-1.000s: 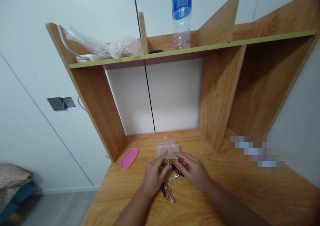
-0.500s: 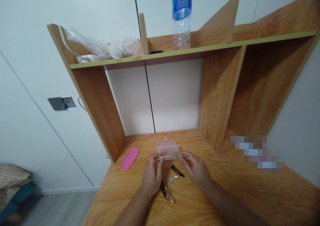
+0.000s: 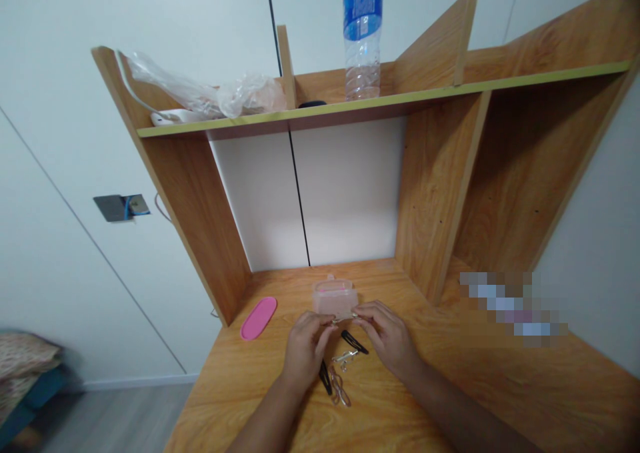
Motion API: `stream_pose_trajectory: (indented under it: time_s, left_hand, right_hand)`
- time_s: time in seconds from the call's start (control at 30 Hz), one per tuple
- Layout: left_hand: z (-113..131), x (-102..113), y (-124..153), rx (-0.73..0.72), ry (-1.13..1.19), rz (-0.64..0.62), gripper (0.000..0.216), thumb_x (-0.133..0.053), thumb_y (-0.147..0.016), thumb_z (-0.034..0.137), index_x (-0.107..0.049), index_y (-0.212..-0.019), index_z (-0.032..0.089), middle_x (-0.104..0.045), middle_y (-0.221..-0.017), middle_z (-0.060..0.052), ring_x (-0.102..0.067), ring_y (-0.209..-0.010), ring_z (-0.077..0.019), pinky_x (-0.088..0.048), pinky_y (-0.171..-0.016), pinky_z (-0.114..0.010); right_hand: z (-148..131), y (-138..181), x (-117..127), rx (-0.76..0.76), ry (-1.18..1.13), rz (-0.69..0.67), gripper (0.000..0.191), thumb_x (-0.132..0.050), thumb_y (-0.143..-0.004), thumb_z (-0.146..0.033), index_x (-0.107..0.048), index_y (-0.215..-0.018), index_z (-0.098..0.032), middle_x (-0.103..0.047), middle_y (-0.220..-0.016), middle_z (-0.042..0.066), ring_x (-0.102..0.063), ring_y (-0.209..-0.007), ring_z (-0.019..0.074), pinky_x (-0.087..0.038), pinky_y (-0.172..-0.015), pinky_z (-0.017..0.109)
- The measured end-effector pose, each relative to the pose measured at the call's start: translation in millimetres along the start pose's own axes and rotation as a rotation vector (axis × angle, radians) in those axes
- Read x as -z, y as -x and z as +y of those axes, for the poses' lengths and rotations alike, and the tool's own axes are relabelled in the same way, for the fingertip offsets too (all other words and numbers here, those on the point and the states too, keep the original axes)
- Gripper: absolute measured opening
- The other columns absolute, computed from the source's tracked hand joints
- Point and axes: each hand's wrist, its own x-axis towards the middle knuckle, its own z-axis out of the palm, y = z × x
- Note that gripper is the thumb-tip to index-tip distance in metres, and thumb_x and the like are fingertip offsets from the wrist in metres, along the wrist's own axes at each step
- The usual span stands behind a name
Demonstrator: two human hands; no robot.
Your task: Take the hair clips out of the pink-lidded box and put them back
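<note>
My left hand (image 3: 304,348) and my right hand (image 3: 387,339) meet over the wooden desk (image 3: 450,379), each pinching one end of a thin gold hair clip (image 3: 343,319). Right behind the clip stands a small translucent pink box (image 3: 334,296) without its lid. On the desk under my hands lie a black hair clip (image 3: 354,341), a silver clip (image 3: 345,357), another black clip (image 3: 325,377) and a looped gold clip (image 3: 341,393).
A pink oval lid (image 3: 259,317) lies on the desk to the left. The shelf (image 3: 425,93) above holds a plastic water bottle (image 3: 363,36), a crumpled clear bag (image 3: 215,93) and a white object. Wooden side panels enclose the desk nook.
My hands lifted the gold clip off the pile, held it stretched in front of the box, and now have drawn closer together and slightly lower with it.
</note>
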Motion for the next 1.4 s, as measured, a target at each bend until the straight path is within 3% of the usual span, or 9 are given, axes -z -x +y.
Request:
stream_pose_trajectory:
  time_s: [0.23, 0.7, 1.1, 1.4]
  left_hand:
    - [-2.7, 0.7, -1.6, 0.000, -0.015, 0.081, 0.012, -0.066, -0.095, 0.025, -0.076, -0.097, 0.020, -0.076, -0.087, -0.006, -0.071, -0.081, -0.0205, -0.057, -0.075, -0.033]
    - [6.3, 4.6, -7.2, -0.086, -0.035, 0.079, 0.014, -0.062, -0.097, 0.023, -0.076, -0.100, 0.021, -0.077, -0.087, -0.006, -0.071, -0.080, -0.0200, -0.057, -0.074, -0.032]
    - [11.6, 5.2, -6.0, -0.111, -0.007, 0.086, 0.013, -0.062, -0.097, 0.023, -0.074, -0.099, 0.020, -0.076, -0.085, -0.006, -0.070, -0.080, -0.0195, -0.057, -0.074, -0.032]
    - [13.0, 5.5, -2.8, -0.109, -0.050, 0.035, 0.012, -0.059, -0.099, 0.023, -0.071, -0.100, 0.021, -0.075, -0.089, -0.006, -0.068, -0.084, -0.0203, -0.055, -0.078, -0.033]
  right_hand:
    - [-2.1, -1.0, 1.0, 0.063, -0.018, 0.009, 0.009, -0.060, -0.100, -0.020, -0.069, -0.100, -0.024, -0.075, -0.094, 0.005, -0.071, -0.088, 0.0209, -0.059, -0.078, 0.035]
    - [-3.7, -0.6, 3.5, 0.098, -0.011, 0.021, 0.014, -0.062, -0.097, -0.013, -0.067, -0.102, -0.024, -0.074, -0.094, 0.004, -0.070, -0.087, 0.0198, -0.059, -0.077, 0.035]
    - [-5.5, -3.1, 3.3, 0.067, -0.005, 0.014, 0.017, -0.058, -0.098, -0.014, -0.071, -0.100, -0.026, -0.076, -0.091, 0.004, -0.071, -0.084, 0.0210, -0.060, -0.075, 0.036]
    - [-3.4, -1.1, 2.8, 0.050, 0.010, -0.086, 0.009, -0.058, -0.101, -0.025, -0.066, -0.105, -0.025, -0.073, -0.094, 0.005, -0.068, -0.087, 0.0221, -0.057, -0.078, 0.037]
